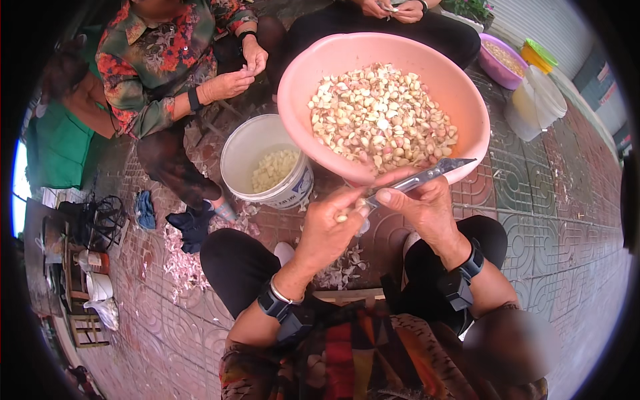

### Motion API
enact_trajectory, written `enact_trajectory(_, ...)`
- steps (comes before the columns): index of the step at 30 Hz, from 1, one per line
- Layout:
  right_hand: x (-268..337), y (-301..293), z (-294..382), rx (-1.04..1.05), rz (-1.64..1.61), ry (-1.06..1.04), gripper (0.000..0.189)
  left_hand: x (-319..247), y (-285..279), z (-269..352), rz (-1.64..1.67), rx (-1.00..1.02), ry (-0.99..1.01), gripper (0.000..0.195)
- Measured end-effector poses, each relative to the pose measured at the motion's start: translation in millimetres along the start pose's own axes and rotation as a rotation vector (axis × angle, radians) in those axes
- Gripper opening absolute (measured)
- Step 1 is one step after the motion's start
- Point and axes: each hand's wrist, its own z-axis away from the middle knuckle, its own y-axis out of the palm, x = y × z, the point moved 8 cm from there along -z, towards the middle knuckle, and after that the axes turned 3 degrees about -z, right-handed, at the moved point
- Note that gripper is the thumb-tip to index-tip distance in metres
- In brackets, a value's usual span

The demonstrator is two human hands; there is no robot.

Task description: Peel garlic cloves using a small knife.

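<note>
Between the thumb and fingers of my left hand is a garlic clove; another pale clove shows against the curled fingers. My right hand grips a metal utility knife. Its pointed end faces up and right, while the other end meets the clove at my left fingertips. Just beyond both hands sits a large pink plastic basin heaped with garlic cloves, many with skin on. Left of it stands a white plastic bucket holding peeled cloves.
A co-worker in a floral shirt sits at left, hands together; another person's hands show beyond the basin. Garlic skins litter the tiled pavement. A purple basin and a translucent bucket stand right. Stools and bags line the left.
</note>
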Motion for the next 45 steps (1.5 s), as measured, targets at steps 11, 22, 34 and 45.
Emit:
enact_trajectory(11,-27,-3,-4,-0.04,-0.112,0.224,0.009,-19,2,5,-0.308,0.016,0.299,0.026)
enact_trajectory(22,-40,-14,6,-0.185,-0.303,0.268,0.007,4,-16,-2,0.514,-0.231,0.058,0.025)
enact_trajectory(34,-18,10,9,0.083,-0.069,0.173,0.013,-19,-4,5,0.405,-0.023,0.218,0.019)
enact_trajectory(45,-41,14,13,0.055,-0.059,0.171,0.004,3,-1,3,0.459,-0.075,0.111,0.025)
